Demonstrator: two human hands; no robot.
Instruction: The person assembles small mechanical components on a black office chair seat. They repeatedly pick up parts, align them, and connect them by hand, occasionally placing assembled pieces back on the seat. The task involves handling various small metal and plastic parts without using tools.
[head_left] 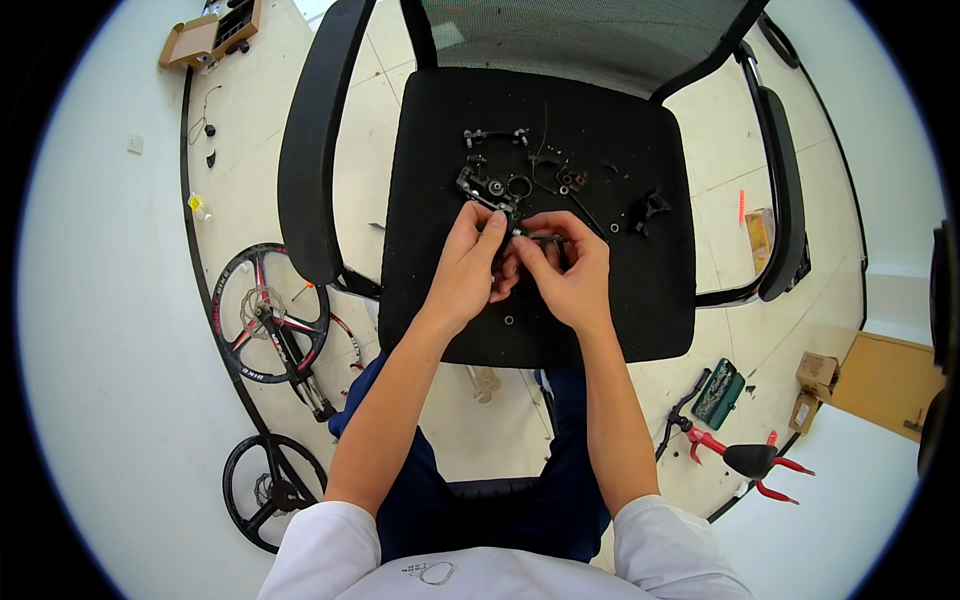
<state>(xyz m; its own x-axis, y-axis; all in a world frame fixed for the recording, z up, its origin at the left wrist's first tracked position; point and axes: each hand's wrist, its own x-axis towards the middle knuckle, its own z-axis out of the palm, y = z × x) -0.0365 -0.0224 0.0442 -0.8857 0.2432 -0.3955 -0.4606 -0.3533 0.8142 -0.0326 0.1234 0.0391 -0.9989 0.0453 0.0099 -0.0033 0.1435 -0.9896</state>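
Both my hands meet above the front half of a black chair seat (pixel 430 300). My left hand (pixel 468 265) is closed round a small black metal part (pixel 516 228), thumb on top. My right hand (pixel 572 275) is closed too, its thumb and fingers pinching at the same part from the right; fingers hide much of it. Just beyond my left thumb lies a silver and black mechanism (pixel 490 187), which looks like a bicycle disc brake caliper. Behind it rests a slim metal bracket (pixel 495 137). A small ring washer (pixel 509 320) lies nearer to me.
Right on the seat are a black bracket (pixel 648 210), a nut (pixel 614 228) and a thin rod (pixel 588 214). Armrests (pixel 312 150) flank the seat. On the floor are spoked wheels (pixel 270 312) at left, a green toolbox (pixel 718 393) and a red bike frame (pixel 720 450) at right.
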